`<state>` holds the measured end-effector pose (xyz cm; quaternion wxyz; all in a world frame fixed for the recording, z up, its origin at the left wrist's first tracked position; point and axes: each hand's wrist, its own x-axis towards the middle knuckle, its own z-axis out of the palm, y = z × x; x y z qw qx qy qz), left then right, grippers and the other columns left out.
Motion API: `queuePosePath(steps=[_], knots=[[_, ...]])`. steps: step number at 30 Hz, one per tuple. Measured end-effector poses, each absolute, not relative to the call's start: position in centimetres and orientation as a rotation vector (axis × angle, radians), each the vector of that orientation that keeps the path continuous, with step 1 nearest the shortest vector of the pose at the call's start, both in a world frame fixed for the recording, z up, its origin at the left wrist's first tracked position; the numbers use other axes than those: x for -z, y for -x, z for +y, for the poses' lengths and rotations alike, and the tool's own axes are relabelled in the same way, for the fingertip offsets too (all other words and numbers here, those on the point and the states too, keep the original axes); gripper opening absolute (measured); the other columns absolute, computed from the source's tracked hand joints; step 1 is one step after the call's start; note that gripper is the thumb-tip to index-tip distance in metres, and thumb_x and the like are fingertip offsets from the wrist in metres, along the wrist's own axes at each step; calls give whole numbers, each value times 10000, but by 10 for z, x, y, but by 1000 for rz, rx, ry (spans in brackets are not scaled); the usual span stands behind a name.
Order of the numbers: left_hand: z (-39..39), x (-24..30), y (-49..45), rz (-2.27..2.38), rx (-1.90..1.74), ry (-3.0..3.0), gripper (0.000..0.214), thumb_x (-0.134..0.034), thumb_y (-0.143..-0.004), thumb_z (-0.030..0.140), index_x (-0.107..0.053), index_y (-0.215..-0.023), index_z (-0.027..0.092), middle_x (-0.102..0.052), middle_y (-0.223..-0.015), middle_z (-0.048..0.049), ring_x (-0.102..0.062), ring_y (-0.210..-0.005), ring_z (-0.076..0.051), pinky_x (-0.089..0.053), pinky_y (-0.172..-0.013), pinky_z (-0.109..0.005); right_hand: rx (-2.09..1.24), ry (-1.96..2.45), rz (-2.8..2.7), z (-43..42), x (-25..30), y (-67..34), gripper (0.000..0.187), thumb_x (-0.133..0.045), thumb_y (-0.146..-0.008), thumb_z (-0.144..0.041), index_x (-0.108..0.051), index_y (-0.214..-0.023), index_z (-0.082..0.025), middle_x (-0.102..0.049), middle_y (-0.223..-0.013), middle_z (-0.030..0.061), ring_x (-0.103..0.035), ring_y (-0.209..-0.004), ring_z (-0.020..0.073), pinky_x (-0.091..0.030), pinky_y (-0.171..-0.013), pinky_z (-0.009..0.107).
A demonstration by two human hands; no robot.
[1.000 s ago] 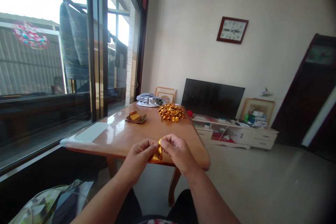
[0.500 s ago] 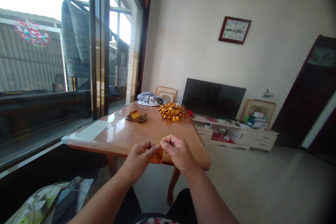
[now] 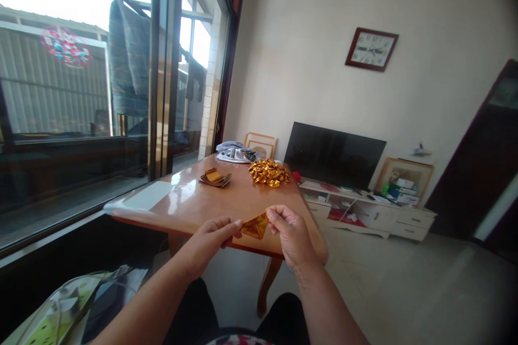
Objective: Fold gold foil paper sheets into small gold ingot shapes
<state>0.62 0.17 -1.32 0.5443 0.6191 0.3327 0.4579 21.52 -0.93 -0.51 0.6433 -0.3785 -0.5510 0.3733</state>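
**Head view: left hand and right hand hold up a gold foil square**

The left hand grasps one corner of the gold foil square between thumb and forefinger, and the right hand pinches the opposite end with its thumb and fingertips. Neither hand has released it. The foil is creased and tilted, and it sits between the hands just above the near edge of a glossy wooden surface.

Beyond the hands and slightly left, a small stack of foil squares lies on the surface. Farther ahead, a heap of folded gold foil pieces sits near a bundle of grey cloth. Left of the hands, a white sheet lies along the edge by the window. Off to the right stands a low white cabinet, with a dark flat-screen TV on it. Below the left forearm is a printed bag.
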Motion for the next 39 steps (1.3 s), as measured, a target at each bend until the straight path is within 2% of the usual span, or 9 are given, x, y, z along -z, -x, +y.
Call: queuePosePath(steps=[6,11,14,18,22,26,32,39], knots=[[-1,11,-7,726,-1095,-1457,350,-762,-767,507,-702,-731,164,-549,-657,4,-415,-610,-125,-328,-584,-231,-909,849,-1226,-10,5,-218,265,-746,-820,-435,-704,-842,-174,-576,-675,-12,-457,-600,117,-357,-591,268],[3,12,-5,730,-1099,-1491,348,-761,-777,499,-696,-749,158,-554,-647,13,-423,-595,-114,-329,-578,-229,-1022,888,-1160,-12,3,-220,298,-789,-769,-432,-691,-867,-168,-581,-641,-26,-401,-511,80,-266,-478,227],[8,18,-5,764,-1096,-1450,338,-736,-813,479,-725,-885,149,-613,-672,-3,-458,-582,-111,-335,-570,-230,-1120,848,-1146,-13,3,-220,302,-780,-783,-425,-666,-894,-168,-644,-652,-1,-434,-490,79,-281,-460,210],[13,24,-6,727,-1118,-1318,380,-741,-823,422,-722,-1085,147,-696,-753,-46,-551,-612,-131,-392,-598,-241,-1194,822,-1157,-15,4,-221,329,-781,-785,-435,-655,-925,-165,-736,-776,69,-578,-580,120,-400,-524,220],[14,25,-6,682,-1131,-1195,329,-780,-785,378,-725,-1023,158,-755,-886,-96,-662,-743,-178,-476,-709,-282,-1240,803,-1150,-16,5,-222,346,-792,-775,-424,-654,-954,-161,-751,-832,88,-639,-655,150,-483,-617,262],[14,24,-7,724,-1163,-1206,351,-786,-773,400,-723,-1014,152,-758,-888,-96,-680,-773,-184,-492,-736,-291,-1245,790,-1173,-17,6,-220,319,-803,-766,-379,-650,-941,-160,-735,-840,71,-644,-697,150,-499,-668,274],[12,20,-12,847,-1272,-1334,336,-742,-799,442,-713,-948,141,-738,-840,-81,-659,-744,-183,-477,-703,-290,-1156,861,-1236,-15,7,-212,273,-783,-774,-315,-621,-932,-163,-691,-789,27,-599,-663,128,-479,-642,261],[12,23,-16,943,-1443,-1521,288,-693,-839,434,-729,-901,156,-720,-831,-74,-659,-794,-214,-493,-741,-311,-1113,921,-1257,-14,10,-202,265,-751,-788,-351,-590,-907,-177,-667,-740,5,-564,-619,116,-438,-587,238]])
